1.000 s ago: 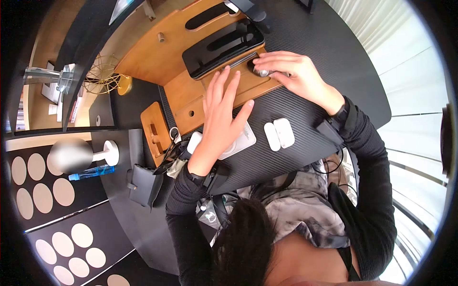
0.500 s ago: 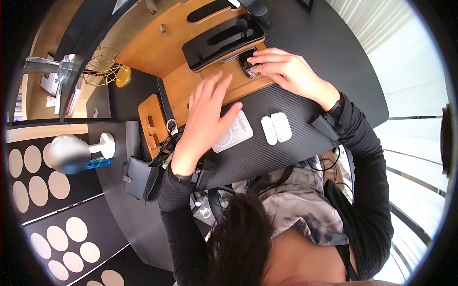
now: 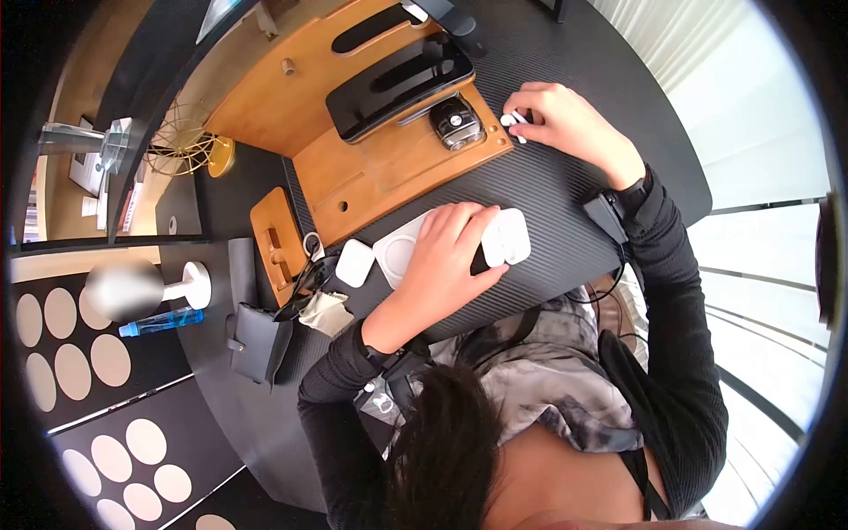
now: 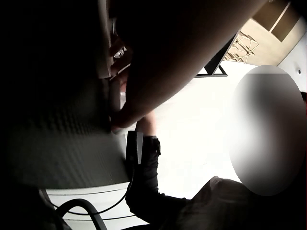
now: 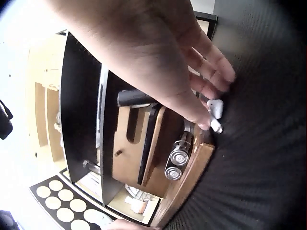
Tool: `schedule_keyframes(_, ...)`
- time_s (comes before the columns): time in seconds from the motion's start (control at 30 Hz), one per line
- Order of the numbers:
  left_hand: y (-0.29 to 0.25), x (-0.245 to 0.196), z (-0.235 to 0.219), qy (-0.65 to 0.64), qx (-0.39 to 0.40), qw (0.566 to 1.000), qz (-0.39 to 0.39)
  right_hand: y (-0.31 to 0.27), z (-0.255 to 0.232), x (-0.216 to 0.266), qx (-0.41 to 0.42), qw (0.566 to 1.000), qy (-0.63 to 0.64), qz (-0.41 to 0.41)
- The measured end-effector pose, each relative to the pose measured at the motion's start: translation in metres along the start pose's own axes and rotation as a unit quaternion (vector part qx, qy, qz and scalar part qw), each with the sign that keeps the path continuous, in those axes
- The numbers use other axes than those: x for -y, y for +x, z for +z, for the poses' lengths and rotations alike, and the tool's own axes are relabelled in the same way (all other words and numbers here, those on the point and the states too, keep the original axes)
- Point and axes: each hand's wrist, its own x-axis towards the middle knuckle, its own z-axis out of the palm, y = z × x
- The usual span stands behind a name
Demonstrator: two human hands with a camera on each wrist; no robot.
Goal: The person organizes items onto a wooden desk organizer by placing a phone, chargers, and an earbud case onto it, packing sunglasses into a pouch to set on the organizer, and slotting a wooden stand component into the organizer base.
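My right hand (image 3: 565, 124) pinches small white earbuds (image 5: 216, 109) between thumb and fingertips, just past the right end of the wooden desk stand (image 3: 331, 181). My left hand (image 3: 439, 256) has its index finger and thumb around the white earbud case (image 3: 508, 235) on the black desk. Under that hand lies a white flat pad with a ring mark (image 3: 395, 258), partly covered. In the stand's tray sits a glossy black gadget with round silver discs (image 3: 456, 122). A black phone (image 3: 397, 86) leans in the slot behind it. The left wrist view is mostly dark.
A second white case (image 3: 355, 263) lies left of the pad, near tangled cables and a beige cloth (image 3: 325, 314). Farther left are a small wooden holder (image 3: 278, 234), a black pouch (image 3: 261, 340) and a blue bottle (image 3: 161, 322). A wire ornament (image 3: 181, 141) stands behind.
My right hand has let go of the black gadget in the tray and moved right to the earbuds. My left hand has come down from over the stand to the earbud case.
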Motion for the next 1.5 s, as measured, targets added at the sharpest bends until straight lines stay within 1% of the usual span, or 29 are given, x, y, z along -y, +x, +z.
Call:
schedule_keyframes(0.07,0.001,-0.001,-0.008,-0.139,-0.005,0.990,-0.036,-0.001,0.005,0.001,-0.013,1.000,-0.007,-0.021)
schedule_keyframes(0.1,0.001,-0.002,-0.012,-0.137,-0.003,0.990,-0.038,-0.001,0.009,0.001,-0.025,0.999,-0.016,-0.040)
schedule_keyframes(0.17,0.003,-0.003,-0.020,-0.231,-0.023,0.970,-0.069,-0.002,0.012,-0.002,-0.039,0.998,-0.002,-0.050)
schedule_keyframes(0.2,0.003,0.001,-0.019,-0.307,-0.024,0.947,-0.090,-0.003,0.010,-0.003,-0.034,0.998,-0.013,-0.044)
schedule_keyframes(0.23,0.003,0.007,-0.016,-0.306,-0.023,0.947,-0.091,-0.003,0.008,-0.003,-0.028,0.999,-0.024,-0.038)
schedule_keyframes(0.3,0.003,0.019,-0.007,-0.514,-0.064,0.848,-0.113,-0.002,0.002,-0.003,-0.041,0.998,0.004,-0.037)
schedule_keyframes(0.33,0.004,0.023,-0.006,-0.514,-0.065,0.848,-0.113,0.000,-0.001,-0.003,-0.053,0.997,0.030,-0.037)
schedule_keyframes(0.37,0.006,0.027,-0.004,-0.565,-0.062,0.816,-0.106,0.001,-0.005,0.000,-0.051,0.998,0.029,-0.038)
schedule_keyframes(0.43,0.006,0.032,-0.002,-0.661,-0.058,0.742,-0.093,0.003,-0.009,0.010,-0.050,0.967,0.248,0.022)
schedule_keyframes(0.47,0.006,0.031,-0.005,-0.649,-0.046,0.752,-0.104,0.004,-0.003,0.012,-0.049,0.933,0.354,-0.039)
schedule_keyframes(0.5,0.006,0.031,-0.006,-0.650,-0.049,0.751,-0.104,0.003,-0.003,0.019,-0.045,0.933,0.354,-0.040)
schedule_keyframes(0.57,0.007,0.032,-0.007,-0.658,-0.058,0.742,-0.116,-0.002,-0.005,0.041,0.029,0.888,0.457,0.030)
schedule_keyframes(0.6,0.006,0.033,-0.005,-0.658,-0.059,0.741,-0.116,-0.004,0.001,0.047,0.044,0.854,0.517,0.025)
schedule_keyframes(0.63,0.006,0.035,-0.002,-0.644,-0.067,0.754,-0.110,-0.004,0.012,0.052,0.028,0.842,0.537,-0.034)
schedule_keyframes(0.67,0.005,0.036,0.000,-0.629,-0.075,0.767,-0.105,-0.006,0.018,0.058,0.034,0.857,0.513,-0.045)
schedule_keyframes(0.73,0.006,0.037,0.000,-0.632,-0.076,0.764,-0.110,-0.009,0.017,0.068,0.063,0.896,0.435,-0.061)
schedule_keyframes(0.77,0.006,0.037,0.000,-0.635,-0.077,0.761,-0.113,-0.009,0.020,0.067,0.053,0.897,0.431,-0.076)
schedule_keyframes(0.9,0.007,0.035,-0.001,-0.648,-0.084,0.747,-0.119,-0.010,0.025,0.061,0.042,0.895,0.441,-0.058)
schedule_keyframes(0.97,0.007,0.034,-0.003,-0.681,-0.094,0.713,-0.139,-0.010,0.026,0.057,0.035,0.891,0.449,-0.063)
schedule_keyframes(1.0,0.007,0.036,-0.003,-0.681,-0.094,0.713,-0.140,-0.010,0.027,0.056,0.030,0.878,0.474,-0.057)
schedule_keyframes(1.03,0.006,0.039,-0.002,-0.713,-0.095,0.681,-0.136,-0.010,0.027,0.054,0.025,0.865,0.499,-0.051)
schedule_keyframes(1.07,0.006,0.040,-0.002,-0.745,-0.097,0.647,-0.131,-0.009,0.024,0.053,0.024,0.871,0.487,-0.060)
schedule_keyframes(1.1,0.006,0.039,-0.003,-0.745,-0.097,0.647,-0.131,-0.008,0.021,0.052,0.024,0.871,0.487,-0.060)
schedule_keyframes(1.17,0.006,0.033,-0.006,-0.640,-0.097,0.749,-0.142,-0.007,0.016,0.051,0.027,0.845,0.531,-0.050)
schedule_keyframes(1.2,0.007,0.032,-0.005,-0.639,-0.097,0.750,-0.141,-0.007,0.014,0.050,0.034,0.834,0.549,-0.044)
schedule_keyframes(1.3,0.009,0.031,-0.004,-0.663,-0.079,0.731,-0.140,-0.006,0.013,0.046,0.018,0.843,0.535,-0.048)
schedule_keyframes(1.37,0.007,0.035,-0.004,-0.655,-0.043,0.745,-0.122,-0.005,0.014,0.043,0.021,0.843,0.536,-0.043)
schedule_keyframes(1.43,0.004,0.040,-0.001,-0.646,-0.033,0.754,-0.117,-0.004,0.016,0.042,0.010,0.834,0.549,-0.055)
schedule_keyframes(1.5,0.004,0.039,0.000,-0.636,-0.027,0.763,-0.112,-0.005,0.014,0.041,0.003,0.840,0.541,-0.043)
